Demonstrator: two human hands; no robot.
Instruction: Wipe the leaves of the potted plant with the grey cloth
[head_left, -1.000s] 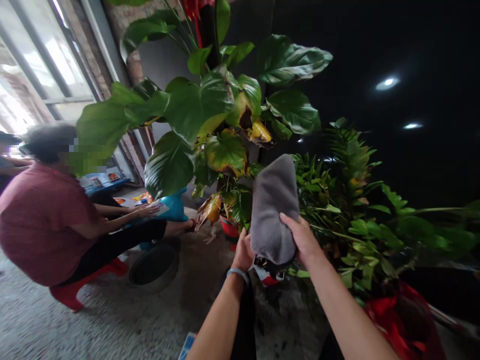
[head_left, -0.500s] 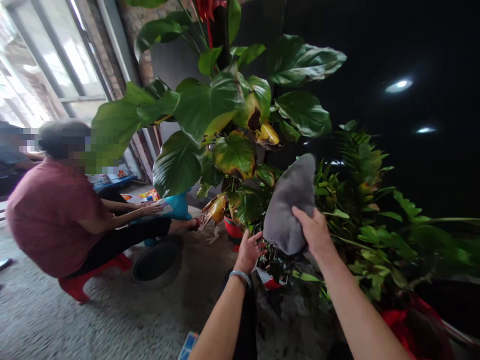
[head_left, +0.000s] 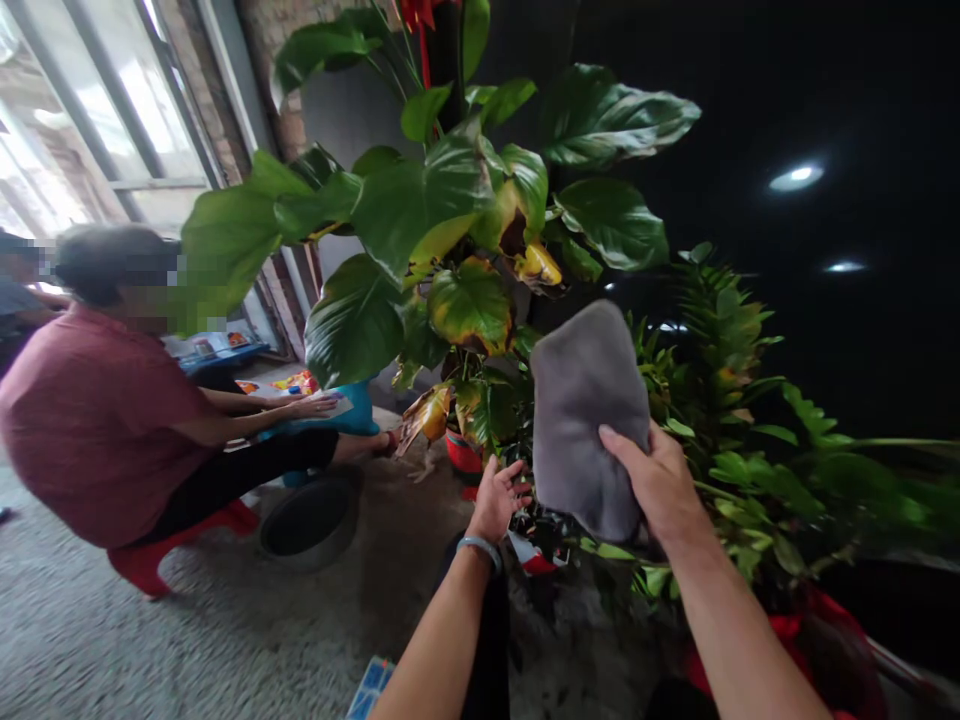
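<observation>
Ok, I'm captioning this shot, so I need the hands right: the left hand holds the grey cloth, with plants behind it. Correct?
Not the left hand: the head view shows it open, and the right hand holding the grey cloth, with plants behind it.

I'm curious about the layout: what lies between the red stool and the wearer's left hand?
In the head view, a dark basin and some floor lie between the red stool and left hand.
</observation>
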